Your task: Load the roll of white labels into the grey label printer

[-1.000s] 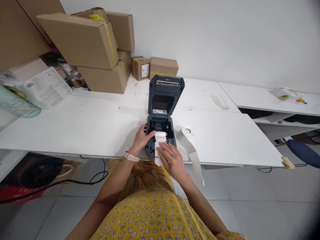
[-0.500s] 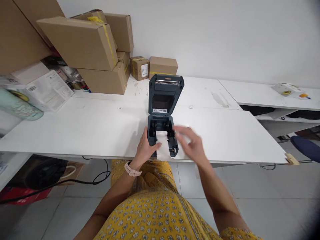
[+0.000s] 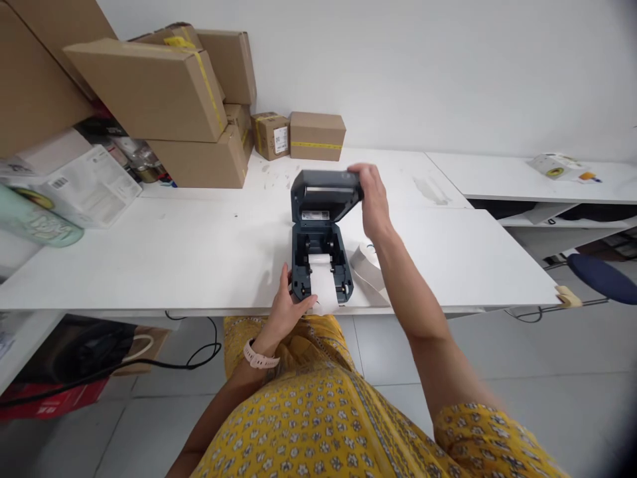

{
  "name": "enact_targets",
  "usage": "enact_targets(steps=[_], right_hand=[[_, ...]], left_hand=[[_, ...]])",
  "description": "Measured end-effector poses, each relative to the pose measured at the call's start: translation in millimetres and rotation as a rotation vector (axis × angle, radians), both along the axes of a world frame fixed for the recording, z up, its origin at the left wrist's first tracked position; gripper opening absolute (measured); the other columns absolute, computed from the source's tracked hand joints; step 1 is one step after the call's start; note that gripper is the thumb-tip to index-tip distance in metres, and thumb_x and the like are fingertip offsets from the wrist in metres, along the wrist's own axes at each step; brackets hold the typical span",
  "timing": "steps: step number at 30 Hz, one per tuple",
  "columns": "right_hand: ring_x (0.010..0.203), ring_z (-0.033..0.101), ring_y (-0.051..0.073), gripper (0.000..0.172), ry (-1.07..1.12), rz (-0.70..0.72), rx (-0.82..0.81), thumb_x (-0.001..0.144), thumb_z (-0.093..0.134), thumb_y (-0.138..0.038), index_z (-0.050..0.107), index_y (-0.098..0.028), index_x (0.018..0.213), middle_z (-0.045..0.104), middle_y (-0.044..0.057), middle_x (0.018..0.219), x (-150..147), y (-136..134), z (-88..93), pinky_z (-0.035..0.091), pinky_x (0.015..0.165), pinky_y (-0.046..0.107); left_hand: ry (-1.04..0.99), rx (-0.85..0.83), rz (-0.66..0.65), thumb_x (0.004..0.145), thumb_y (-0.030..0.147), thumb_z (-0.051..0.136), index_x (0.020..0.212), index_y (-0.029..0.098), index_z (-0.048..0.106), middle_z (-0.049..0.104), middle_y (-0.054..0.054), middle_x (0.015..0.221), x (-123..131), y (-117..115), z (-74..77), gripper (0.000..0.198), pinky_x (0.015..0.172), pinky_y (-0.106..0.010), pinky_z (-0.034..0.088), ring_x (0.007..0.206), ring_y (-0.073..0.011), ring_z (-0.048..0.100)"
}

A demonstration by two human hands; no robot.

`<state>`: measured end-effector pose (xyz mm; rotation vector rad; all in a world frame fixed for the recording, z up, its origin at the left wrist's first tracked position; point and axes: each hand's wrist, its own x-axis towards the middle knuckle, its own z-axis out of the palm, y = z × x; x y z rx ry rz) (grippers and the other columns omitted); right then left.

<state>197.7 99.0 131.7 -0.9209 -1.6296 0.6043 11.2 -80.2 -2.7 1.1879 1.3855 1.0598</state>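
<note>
A dark label printer stands near the table's front edge with its lid tilted partway up. From inside it a strip of white label paper runs forward over the front. My left hand grips the printer's front left corner, thumb laid over the paper by its edge. At the lid's upper right corner, my right hand has its fingers hooked over the rim. Right of the printer lies a loose roll of white paper, partly hidden by my right forearm.
Cardboard boxes are stacked at the back left, and two smaller ones stand against the wall. A mint-green bottle lies by a white box at far left. Black cables hang below the white table.
My right hand has moved up from beside the paper to the lid's corner. The lid has swung partway down toward me. The loose paper roll now shows from behind my right arm.
</note>
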Motion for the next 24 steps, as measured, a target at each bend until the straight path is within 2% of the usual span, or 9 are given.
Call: enact_targets(steps=[3,5,7,9,11,14,17,20,24], right_hand=[[0.137,0.053,0.023,0.028,-0.047,0.038,0.037,0.105,0.039,-0.046,0.058,-0.031,0.118,0.064,0.004,0.135,12,-65,-30.7,0.044,0.114,0.049],[0.143,0.047,0.025,0.022,-0.096,0.048,0.024,0.103,0.045,-0.039,0.061,-0.030,0.115,0.061,0.005,0.141,17,-98,-55.7,0.041,0.117,0.052],[0.148,0.040,0.027,0.019,-0.132,0.004,-0.013,0.101,0.049,-0.037,0.064,-0.027,0.104,0.061,0.007,0.142,18,-120,-80.5,0.036,0.120,0.055],[0.151,0.036,0.028,0.020,-0.137,-0.059,-0.061,0.100,0.051,-0.039,0.066,-0.025,0.098,0.058,0.009,0.145,15,-132,-102.0,0.033,0.121,0.056],[0.152,0.033,0.028,0.024,-0.085,-0.101,-0.127,0.098,0.055,-0.043,0.064,-0.025,0.112,0.048,0.011,0.155,11,-137,-117.2,0.032,0.121,0.057],[0.155,0.028,0.028,0.066,0.113,-0.092,-0.320,0.091,0.064,-0.049,0.040,-0.028,0.149,0.027,0.011,0.167,5,-138,-126.4,0.031,0.123,0.055],[0.153,0.032,0.030,0.094,0.343,0.018,-0.604,0.084,0.071,-0.053,0.021,-0.031,0.161,0.028,0.009,0.168,3,-138,-124.6,0.033,0.122,0.053],[0.147,0.042,0.032,0.102,0.450,0.079,-0.735,0.080,0.075,-0.055,0.018,-0.031,0.162,0.035,0.008,0.165,3,-139,-121.9,0.039,0.119,0.053],[0.143,0.046,0.032,0.100,0.435,0.065,-0.698,0.080,0.075,-0.053,0.021,-0.032,0.161,0.042,0.009,0.161,5,-139,-122.8,0.039,0.118,0.055]], left_hand=[[-0.056,0.019,-0.013,0.078,0.046,0.077,0.162,0.028,-0.002,0.024,-0.019,0.166,-1,0,-1.4,0.116,0.111,-0.044,0.047,0.142,-0.0300,0.046],[-0.085,0.024,-0.033,0.074,0.044,0.081,0.162,0.027,-0.003,0.021,-0.019,0.168,-3,0,-0.9,0.123,0.112,-0.045,0.045,0.146,-0.0318,0.041],[-0.119,-0.007,-0.075,0.071,0.045,0.084,0.162,0.029,-0.007,0.017,-0.018,0.169,-7,-2,2.0,0.129,0.114,-0.047,0.044,0.148,-0.0336,0.038],[-0.179,-0.054,-0.103,0.074,0.050,0.081,0.162,0.030,-0.008,0.015,-0.015,0.170,-11,-4,7.4,0.126,0.116,-0.048,0.042,0.150,-0.0339,0.035],[-0.229,-0.089,-0.073,0.082,0.057,0.071,0.163,0.029,-0.005,0.015,-0.013,0.171,-12,-3,14.3,0.114,0.120,-0.048,0.036,0.154,-0.0325,0.028],[-0.210,-0.112,0.048,0.086,0.060,0.065,0.163,0.029,0.003,0.012,-0.010,0.172,-7,4,24.1,0.103,0.124,-0.049,0.029,0.158,-0.0315,0.016],[-0.224,-0.050,0.075,0.084,0.055,0.071,0.161,0.025,0.020,0.027,-0.013,0.168,3,14,29.9,0.097,0.122,-0.049,0.033,0.153,-0.0341,0.028],[-0.272,0.046,0.042,0.084,0.049,0.071,0.153,0.021,0.037,0.049,-0.014,0.155,10,19,30.8,0.082,0.116,-0.047,0.042,0.140,-0.0325,0.048],[-0.222,0.064,0.056,0.083,0.047,0.073,0.149,0.020,0.044,0.057,-0.014,0.146,9,25,27.2,0.077,0.111,-0.047,0.045,0.132,-0.0315,0.055]])
